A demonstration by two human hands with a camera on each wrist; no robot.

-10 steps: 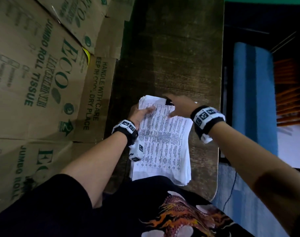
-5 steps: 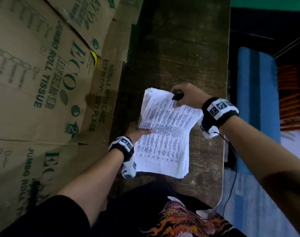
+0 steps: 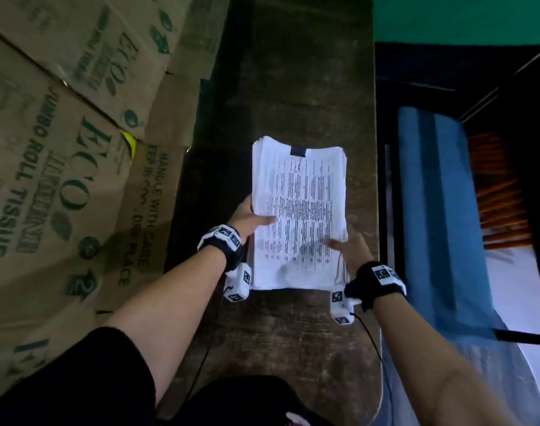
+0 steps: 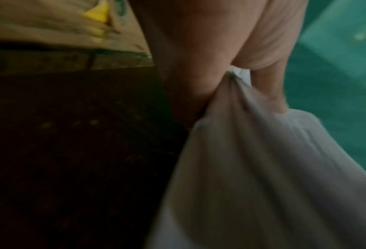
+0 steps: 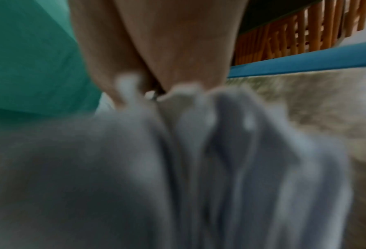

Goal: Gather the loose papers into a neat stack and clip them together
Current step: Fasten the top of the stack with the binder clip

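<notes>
A stack of printed papers (image 3: 299, 210) sits square over the dark wooden table (image 3: 293, 72), with a black binder clip (image 3: 298, 150) clamped on the middle of its far edge. My left hand (image 3: 250, 219) grips the stack's left edge, thumb on the top sheet. My right hand (image 3: 348, 244) holds the right edge near the close corner, thumb on top too. In the left wrist view the paper (image 4: 263, 168) is pinched between thumb and fingers (image 4: 269, 94). The right wrist view is blurred, with sheet edges (image 5: 178, 168) fanned under the hand. Whether the stack touches the table is unclear.
Flattened cardboard boxes (image 3: 62, 149) printed with green text border the table on the left. A blue cushion (image 3: 440, 210) and an orange slatted object (image 3: 502, 192) lie beyond the table's right edge. A green wall (image 3: 462, 16) stands at the back.
My right hand left the black clip at the far edge and came back to the stack's right side. The stack turned straight and moved farther from me, clip still on it.
</notes>
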